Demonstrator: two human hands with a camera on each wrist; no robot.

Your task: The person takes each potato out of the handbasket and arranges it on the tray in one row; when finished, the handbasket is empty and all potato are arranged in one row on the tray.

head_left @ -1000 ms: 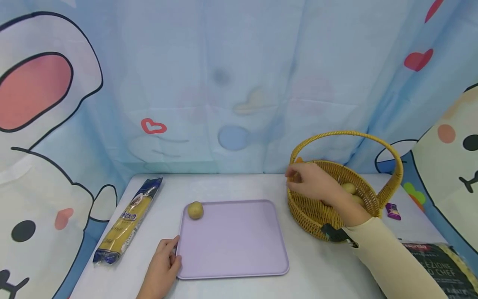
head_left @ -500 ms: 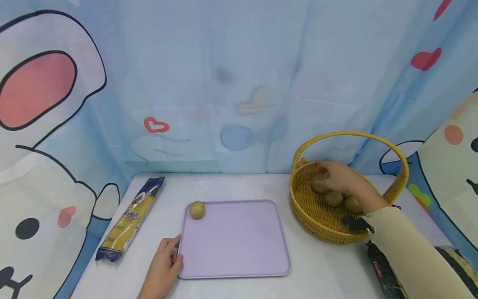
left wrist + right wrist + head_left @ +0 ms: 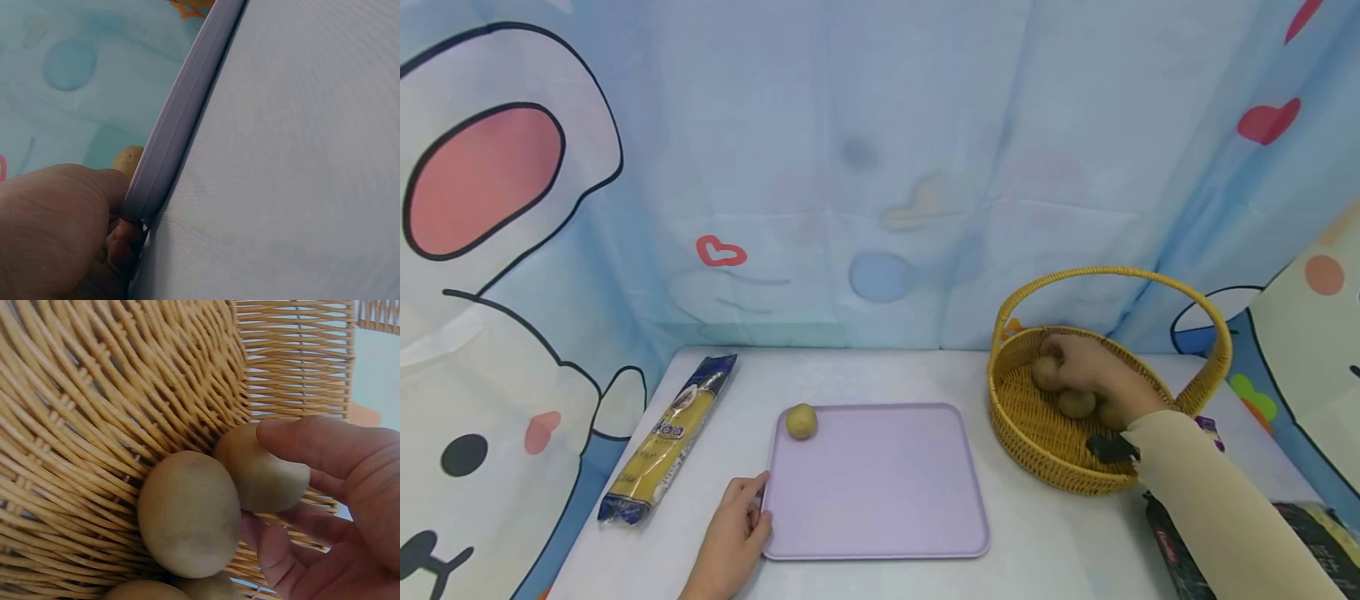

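The left hand (image 3: 727, 533) is pinching the tray (image 3: 880, 492) by its left edge, thumb above and fingers curled below, with a potato (image 3: 801, 422) sitting at the far left corner; a light hold is probably enough for steadying the tray. Inside the basket (image 3: 1048, 468), the right hand (image 3: 1093, 371) is gripping a second potato (image 3: 250, 478) between thumb and fingers, and seating the fingertips well under it should be keeping its neighbour (image 3: 189, 514) undisturbed.

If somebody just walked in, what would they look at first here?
Probably the yellow wicker basket on the right, where the right hand grips a potato. Next, the lilac tray at the lower middle, with a lone potato at its far left corner. Behind, the blue curtain shows a huge cartoon animal at left.
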